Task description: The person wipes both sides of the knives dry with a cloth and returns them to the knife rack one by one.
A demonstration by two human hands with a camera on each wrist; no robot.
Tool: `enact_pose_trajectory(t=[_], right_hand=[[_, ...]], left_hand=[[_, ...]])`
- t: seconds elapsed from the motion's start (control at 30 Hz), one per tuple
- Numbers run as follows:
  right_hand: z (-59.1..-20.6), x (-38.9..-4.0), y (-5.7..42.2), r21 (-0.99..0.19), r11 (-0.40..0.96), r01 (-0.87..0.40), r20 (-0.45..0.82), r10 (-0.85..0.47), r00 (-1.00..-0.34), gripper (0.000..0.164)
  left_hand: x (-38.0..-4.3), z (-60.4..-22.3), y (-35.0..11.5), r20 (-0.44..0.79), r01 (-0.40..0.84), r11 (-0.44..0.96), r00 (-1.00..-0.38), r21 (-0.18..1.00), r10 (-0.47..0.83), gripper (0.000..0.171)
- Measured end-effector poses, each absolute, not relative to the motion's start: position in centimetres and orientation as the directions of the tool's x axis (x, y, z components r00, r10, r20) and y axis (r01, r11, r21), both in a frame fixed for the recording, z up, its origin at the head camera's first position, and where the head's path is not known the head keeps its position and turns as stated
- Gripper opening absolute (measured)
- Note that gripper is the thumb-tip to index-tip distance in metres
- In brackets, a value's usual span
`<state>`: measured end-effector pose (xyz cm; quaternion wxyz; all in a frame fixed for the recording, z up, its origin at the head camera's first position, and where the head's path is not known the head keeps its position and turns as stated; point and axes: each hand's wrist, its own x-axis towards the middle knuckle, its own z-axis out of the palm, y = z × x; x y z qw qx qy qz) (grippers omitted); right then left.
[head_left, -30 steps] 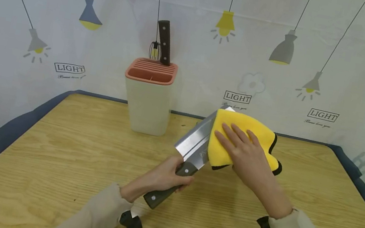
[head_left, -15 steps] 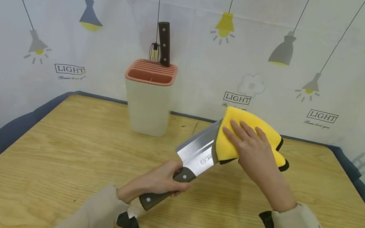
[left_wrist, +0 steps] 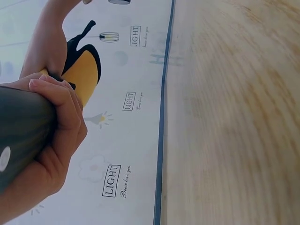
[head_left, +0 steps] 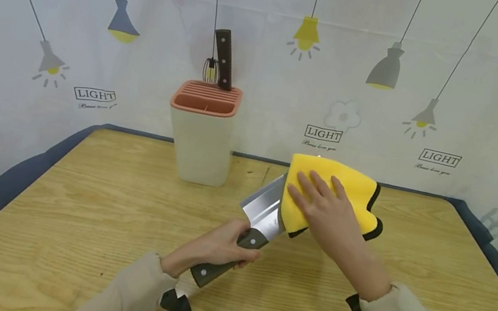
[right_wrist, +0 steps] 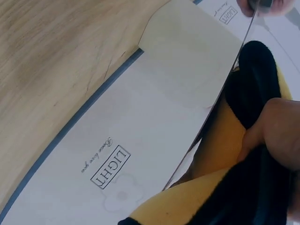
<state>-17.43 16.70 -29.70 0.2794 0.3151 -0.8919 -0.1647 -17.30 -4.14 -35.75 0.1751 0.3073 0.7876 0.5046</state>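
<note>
My left hand (head_left: 225,245) grips the dark riveted handle (head_left: 221,256) of a cleaver, whose broad steel blade (head_left: 265,203) points up and away to the right. Its curled fingers and the handle butt fill the near side of the left wrist view. Over the blade's outer part lies a yellow cloth (head_left: 354,182) with black edging. My right hand (head_left: 327,208) holds that cloth against the steel, fingers spread across its top; in the right wrist view the thumb (right_wrist: 253,136) presses into the cloth below. Cloth and hand hide the blade's tip end.
Behind and to the left stands a cream knife holder (head_left: 202,147) with a pink slotted top. A dark-handled knife (head_left: 224,59) stands in it. The wooden table (head_left: 69,212) ends at a patterned backdrop (head_left: 264,69).
The cloth and right hand slid outward along the blade toward its tip, then came back toward the handle. The left hand tilted the cleaver slightly and kept its grip.
</note>
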Motion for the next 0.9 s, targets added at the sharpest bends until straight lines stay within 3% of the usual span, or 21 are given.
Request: enact_pose_trajectory(t=[0.57,0.9], right_hand=[[-30.5,-16.2,14.5,0.637,0.564,-0.526,0.361,-0.821,-0.442,0.049],[-30.5,-16.8,15.1,0.589,0.579,-0.564,0.360,-0.813,-0.458,0.056]], left_hand=[[-17.1,-35.3,-3.8,0.028,0.327,0.303,-0.720,0.895,0.694,0.006],[-17.3,-35.7,-3.9,0.055,0.365,0.289,-0.699,0.885,0.713,0.004]])
